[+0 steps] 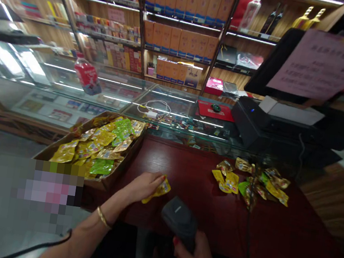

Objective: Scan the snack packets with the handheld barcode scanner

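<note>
In the head view, my left hand [148, 185], with a gold bangle on the wrist, pinches a small yellow snack packet [160, 190] just above the dark red counter. My right hand [197, 254] is wrapped round the handle of a dark barcode scanner [180, 217]; its head points toward the packet. To the left stands an open cardboard box [105, 183] heaped with yellow, gold and green snack packets [102, 138]. A loose pile of similar packets [249, 184] lies on the right side of the counter.
Behind the counter [168, 158] is a glass display case [151, 92] bearing a red-labelled bottle [86, 74], a white cable [153, 111] and a red mouse pad [216, 110]. A monitor [264, 65] with a pink paper stands right. A black cord [247, 233] crosses the counter.
</note>
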A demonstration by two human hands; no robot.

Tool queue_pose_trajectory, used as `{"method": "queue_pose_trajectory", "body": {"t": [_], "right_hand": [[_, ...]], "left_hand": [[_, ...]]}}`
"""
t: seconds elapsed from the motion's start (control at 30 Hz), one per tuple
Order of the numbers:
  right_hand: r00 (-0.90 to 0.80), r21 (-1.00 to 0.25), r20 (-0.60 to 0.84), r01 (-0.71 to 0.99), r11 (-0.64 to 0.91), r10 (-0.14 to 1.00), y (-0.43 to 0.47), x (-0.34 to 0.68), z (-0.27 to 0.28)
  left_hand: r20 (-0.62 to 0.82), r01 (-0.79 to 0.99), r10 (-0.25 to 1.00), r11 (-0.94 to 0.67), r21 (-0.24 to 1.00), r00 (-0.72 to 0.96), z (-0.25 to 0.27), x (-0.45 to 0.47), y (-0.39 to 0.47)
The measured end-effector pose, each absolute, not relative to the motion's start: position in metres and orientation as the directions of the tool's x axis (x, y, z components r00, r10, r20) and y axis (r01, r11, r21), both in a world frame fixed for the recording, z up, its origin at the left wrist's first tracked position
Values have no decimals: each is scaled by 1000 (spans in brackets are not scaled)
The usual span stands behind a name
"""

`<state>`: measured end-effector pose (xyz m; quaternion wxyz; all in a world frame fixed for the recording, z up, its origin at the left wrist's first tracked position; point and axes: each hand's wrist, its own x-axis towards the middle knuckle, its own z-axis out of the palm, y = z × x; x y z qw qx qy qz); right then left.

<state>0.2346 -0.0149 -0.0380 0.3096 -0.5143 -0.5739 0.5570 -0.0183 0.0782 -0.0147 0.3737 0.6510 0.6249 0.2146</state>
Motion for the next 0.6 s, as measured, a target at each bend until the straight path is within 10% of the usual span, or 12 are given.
{"method": "queue_pose_trajectory", "body": {"t": [0.23, 0.6], "right_hand": [[49, -957, -189, -235, -173, 981, -4, 264, -93], [136, -918, -267, -337, -209, 954, -10, 258, -107]], "left_hand": [[-215, 493, 962, 106, 864, 170, -61, 104, 145], [-39, 482, 930, -153, 863, 366, -70, 193, 190]]}}
